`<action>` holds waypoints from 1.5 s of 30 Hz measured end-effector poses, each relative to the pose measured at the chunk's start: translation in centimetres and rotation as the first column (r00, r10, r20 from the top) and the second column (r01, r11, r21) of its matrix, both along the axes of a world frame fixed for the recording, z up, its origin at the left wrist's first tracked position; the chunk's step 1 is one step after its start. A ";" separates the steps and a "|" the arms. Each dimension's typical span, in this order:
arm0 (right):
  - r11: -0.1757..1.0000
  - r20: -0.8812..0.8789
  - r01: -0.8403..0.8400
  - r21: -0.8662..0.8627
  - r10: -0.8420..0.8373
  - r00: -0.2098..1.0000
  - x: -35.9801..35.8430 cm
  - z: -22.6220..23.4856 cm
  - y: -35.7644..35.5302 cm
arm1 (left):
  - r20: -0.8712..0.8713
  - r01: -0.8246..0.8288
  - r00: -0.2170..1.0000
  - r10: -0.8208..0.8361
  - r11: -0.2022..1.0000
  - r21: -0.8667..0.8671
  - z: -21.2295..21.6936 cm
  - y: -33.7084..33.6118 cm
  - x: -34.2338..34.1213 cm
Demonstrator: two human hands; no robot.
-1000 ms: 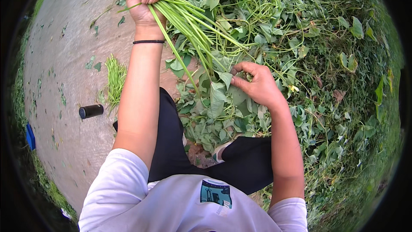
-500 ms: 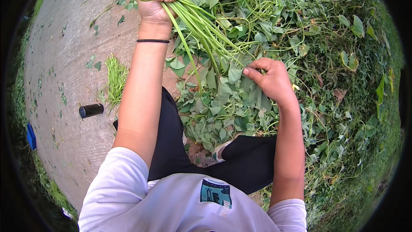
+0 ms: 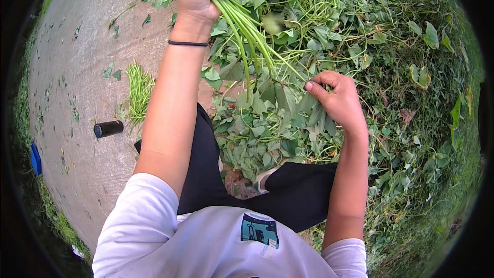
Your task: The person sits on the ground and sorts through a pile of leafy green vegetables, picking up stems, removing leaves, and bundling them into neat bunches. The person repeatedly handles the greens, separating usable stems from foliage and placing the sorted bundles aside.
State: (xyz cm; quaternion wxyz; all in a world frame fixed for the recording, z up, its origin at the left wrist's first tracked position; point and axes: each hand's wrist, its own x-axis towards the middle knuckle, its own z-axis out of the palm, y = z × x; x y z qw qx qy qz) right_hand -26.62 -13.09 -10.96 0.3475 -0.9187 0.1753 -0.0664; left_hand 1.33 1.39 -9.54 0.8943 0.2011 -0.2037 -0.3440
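Observation:
My left hand (image 3: 199,1), a dark band round its wrist, is closed round a bundle of long green leaf stems (image 3: 246,27) at the top of the view. The stems fan down and to the right, over the heap of vines. My right hand (image 3: 339,100) pinches the lower end of one stem between thumb and forefinger. Broad green leaves (image 3: 307,107) lie just below and beside those fingers; whether any are held is hidden. A blurred pale green spot (image 3: 272,22) shows beside the bundle, too smeared to make out.
Leafy vines (image 3: 396,103) cover the ground on the right. On the paved ground (image 3: 77,87) at left lie a small pile of cut stems (image 3: 139,92), a black cylinder (image 3: 108,129) and scattered leaves. A blue object (image 3: 35,158) stands at the far left edge.
Both hands have shifted a little to the right. The bundle has swung with my left hand, and the blurred pale green spot has appeared beside it.

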 end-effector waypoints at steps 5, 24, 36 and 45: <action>0.280 0.003 0.207 0.938 -0.601 0.799 1.3 -3.5 -1.9 | 0.017 -0.082 0.997 0.081 0.993 0.084 -0.1 -1.1 -1.3; 0.491 0.292 0.095 0.866 -0.650 0.702 4.0 -1.2 3.5 | 0.192 0.010 0.980 -0.051 0.978 0.210 0.0 0.9 -1.6; 0.953 0.353 0.302 0.011 -0.286 0.891 4.5 -1.7 3.8 | 0.082 0.115 0.984 -0.157 0.918 0.380 -1.6 -3.2 -7.7; 0.653 0.035 0.327 0.683 -0.476 0.879 0.6 0.1 -1.3 | -0.146 0.137 0.981 -0.130 0.990 0.040 -2.6 -0.7 -0.8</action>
